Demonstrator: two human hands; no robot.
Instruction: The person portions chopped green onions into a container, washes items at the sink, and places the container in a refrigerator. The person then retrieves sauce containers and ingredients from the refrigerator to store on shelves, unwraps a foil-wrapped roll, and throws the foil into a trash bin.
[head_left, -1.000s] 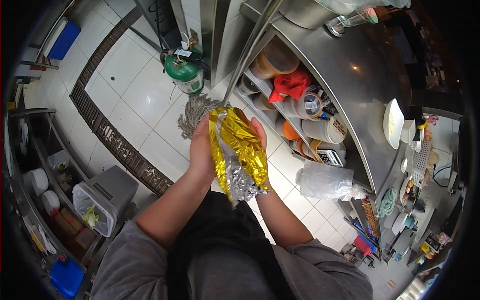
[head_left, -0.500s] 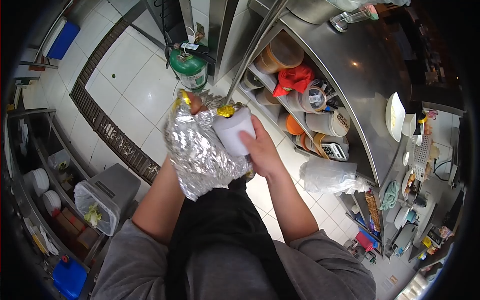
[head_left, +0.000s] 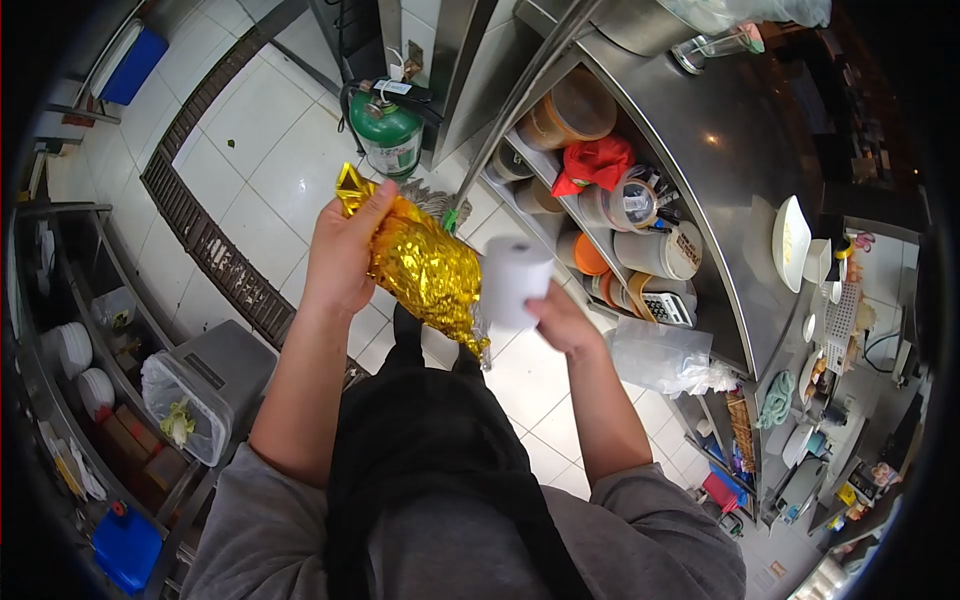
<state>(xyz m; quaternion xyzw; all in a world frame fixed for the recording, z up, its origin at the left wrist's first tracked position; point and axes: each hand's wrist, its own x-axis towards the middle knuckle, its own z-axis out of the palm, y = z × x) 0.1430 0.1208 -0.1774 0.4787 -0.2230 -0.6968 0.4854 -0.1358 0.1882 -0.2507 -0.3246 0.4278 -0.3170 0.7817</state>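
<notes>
My left hand is closed on a crumpled gold foil wrapper, with the thumb on its upper side. A bit of silver lining shows at the wrapper's lower end. Just right of it, my right hand grips a white paper roll by its lower right side. The roll stands roughly upright, its round end with a dark core hole facing up. It is slightly blurred. Both things are held in front of my black apron, above the tiled floor.
A green fire extinguisher stands ahead, near a mop head. On the right, a steel counter has open shelves with tubs, a red bag and a calculator. A lined grey bin is at left, by a floor drain grate.
The wrapper's silver side was spread against the roll; now its gold outside faces me. The roll has moved right, away from the wrapper, in my right hand. My left hand has come into plain view.
</notes>
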